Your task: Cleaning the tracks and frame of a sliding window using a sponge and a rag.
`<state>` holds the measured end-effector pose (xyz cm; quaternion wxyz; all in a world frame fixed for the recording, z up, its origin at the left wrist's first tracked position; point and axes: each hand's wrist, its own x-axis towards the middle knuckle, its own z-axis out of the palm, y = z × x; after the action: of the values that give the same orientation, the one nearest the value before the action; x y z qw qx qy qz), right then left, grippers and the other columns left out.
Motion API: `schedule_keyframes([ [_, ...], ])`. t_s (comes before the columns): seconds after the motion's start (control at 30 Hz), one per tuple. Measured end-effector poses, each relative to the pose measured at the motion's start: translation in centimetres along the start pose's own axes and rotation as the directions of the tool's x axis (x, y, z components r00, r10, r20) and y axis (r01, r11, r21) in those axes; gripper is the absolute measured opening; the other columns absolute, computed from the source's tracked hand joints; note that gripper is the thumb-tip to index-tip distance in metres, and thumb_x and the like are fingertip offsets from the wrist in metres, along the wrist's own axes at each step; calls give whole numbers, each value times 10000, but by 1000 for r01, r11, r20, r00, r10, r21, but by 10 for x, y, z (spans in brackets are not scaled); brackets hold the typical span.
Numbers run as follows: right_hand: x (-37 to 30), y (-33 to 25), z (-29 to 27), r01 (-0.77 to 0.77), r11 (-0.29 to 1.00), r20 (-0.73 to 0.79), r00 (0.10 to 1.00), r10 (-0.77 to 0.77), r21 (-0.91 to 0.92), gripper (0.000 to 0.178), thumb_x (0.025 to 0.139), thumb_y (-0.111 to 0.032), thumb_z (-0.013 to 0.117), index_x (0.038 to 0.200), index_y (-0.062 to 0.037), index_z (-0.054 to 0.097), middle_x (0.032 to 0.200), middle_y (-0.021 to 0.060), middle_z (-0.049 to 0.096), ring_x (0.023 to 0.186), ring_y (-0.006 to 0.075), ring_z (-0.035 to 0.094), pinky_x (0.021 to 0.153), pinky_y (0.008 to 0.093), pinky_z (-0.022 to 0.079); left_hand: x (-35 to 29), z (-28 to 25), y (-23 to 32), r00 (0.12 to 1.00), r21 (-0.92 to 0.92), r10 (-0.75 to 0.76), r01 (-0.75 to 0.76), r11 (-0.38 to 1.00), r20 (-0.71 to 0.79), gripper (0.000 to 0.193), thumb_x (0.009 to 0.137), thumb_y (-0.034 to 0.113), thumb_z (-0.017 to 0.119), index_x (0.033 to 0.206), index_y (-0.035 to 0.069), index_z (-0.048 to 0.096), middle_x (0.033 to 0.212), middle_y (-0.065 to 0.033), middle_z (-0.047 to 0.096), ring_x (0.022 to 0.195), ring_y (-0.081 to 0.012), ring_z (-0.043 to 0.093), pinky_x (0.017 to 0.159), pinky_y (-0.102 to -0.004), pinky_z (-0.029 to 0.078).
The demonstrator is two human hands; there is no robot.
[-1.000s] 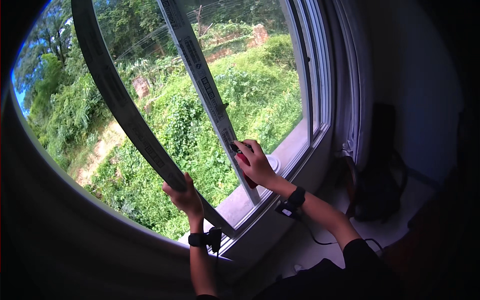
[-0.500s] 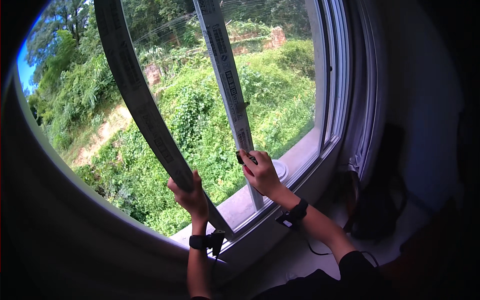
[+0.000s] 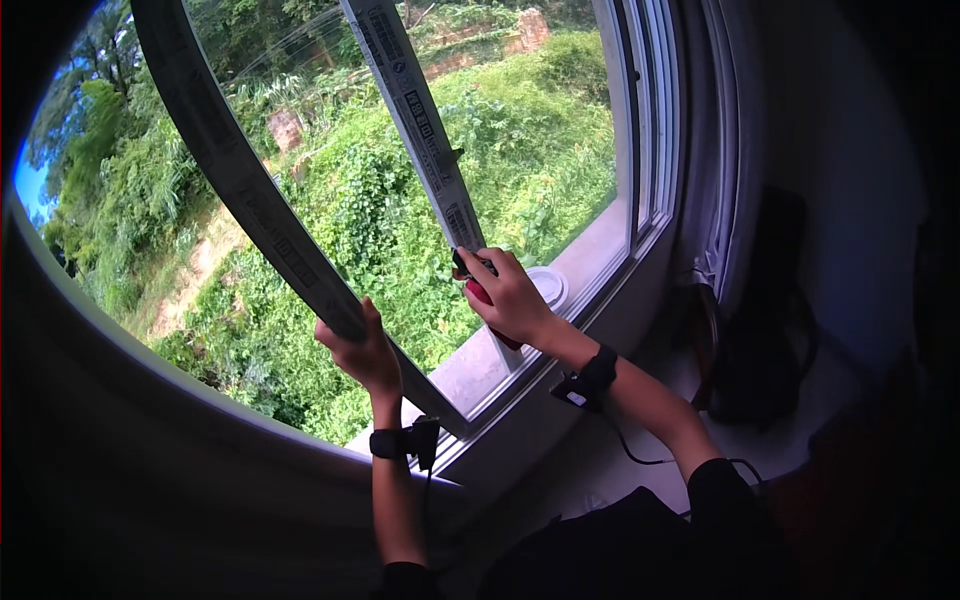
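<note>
My left hand (image 3: pixel 365 350) is wrapped round the lower part of a dark grey window frame bar (image 3: pixel 265 215), which rises to the upper left. To its right stands a second, lighter bar (image 3: pixel 415 120) with printed film on its face and a small dark latch (image 3: pixel 453 157). My right hand (image 3: pixel 512 300) is closed on a small red and black hand tool (image 3: pixel 480 292), whose black end is at the lighter bar. The fingers hide much of this tool, so its exact kind is unclear. Each wrist carries a black strap with a small device.
A white round lid-like thing (image 3: pixel 547 285) sits on the outer sill, just past my right hand. White window tracks (image 3: pixel 590 320) run along the sill. A curtain (image 3: pixel 725 150) hangs at the right, with a dark bag-like object (image 3: pixel 755 370) on the floor below. Green slope lies outside.
The view has tilted, so the bars and both hands appear higher and further left. More of the tool's red body shows in my right hand. My left hand keeps its grip.
</note>
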<state>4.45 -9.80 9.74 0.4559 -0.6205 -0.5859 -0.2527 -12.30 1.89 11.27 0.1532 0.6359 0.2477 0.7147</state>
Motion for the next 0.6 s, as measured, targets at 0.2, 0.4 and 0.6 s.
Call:
schedule_keyframes([
  [0.2, 40, -37, -2, 334, 942, -159, 930, -331, -6, 487, 792, -116, 655, 1257, -50, 526, 1077, 131, 494, 972, 303, 516, 860, 404, 437, -1, -5, 4, 1000, 29, -27, 27, 999, -5, 405, 870, 263, 690, 1055, -1, 444, 858, -96, 620, 748, -168, 599, 690, -320, 495],
  [0.4, 40, -33, 27, 426, 886, -148, 879, -453, -183, 508, 769, -107, 669, 1255, -34, 541, 1084, 87, 494, 1017, 263, 495, 883, 389, 418, -2, -5, 4, 997, 1, -76, 76, 997, 33, 479, 836, 234, 721, 1135, -3, 431, 882, -121, 627, 762, -212, 628, 694, -351, 495],
  [0.6, 21, -21, 28, 364, 913, -77, 921, -383, -184, 572, 754, -96, 666, 1306, -60, 519, 1064, 91, 479, 1027, 270, 477, 901, 394, 402, -3, -3, 1, 998, 11, -54, 54, 998, 13, 450, 843, 219, 715, 1116, -1, 433, 862, -106, 622, 742, -192, 624, 683, -331, 496],
])
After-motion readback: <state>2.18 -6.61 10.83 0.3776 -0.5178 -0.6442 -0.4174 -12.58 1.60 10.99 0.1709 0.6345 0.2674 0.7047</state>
